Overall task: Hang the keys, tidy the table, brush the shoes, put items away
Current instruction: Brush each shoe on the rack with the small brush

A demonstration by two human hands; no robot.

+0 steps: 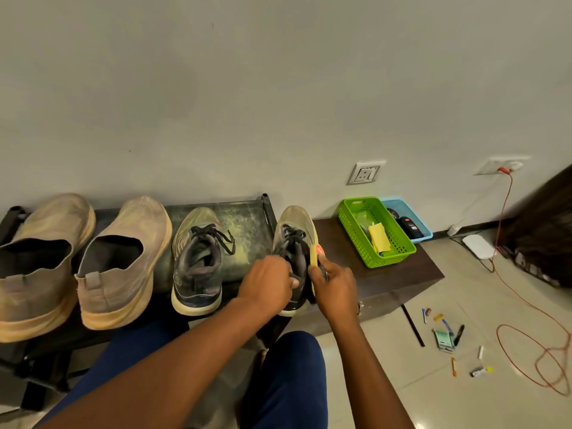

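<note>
Shoe-brushing is in hand. The left hand (268, 278) pinches the laced shoe (295, 252) at its collar, steadying it on the desk (371, 274); the right hand (332, 281), just beside, curls round a yellow brush (315, 253) (bristles hidden). Next: firm strokes along the upper.

Single head view, worn by a seated person, tilted forward and down toward the pale wall. Close on the low dark metal shoe rack (244, 218) at lap level; floor right of rack, wall above it fill the rest.
</note>
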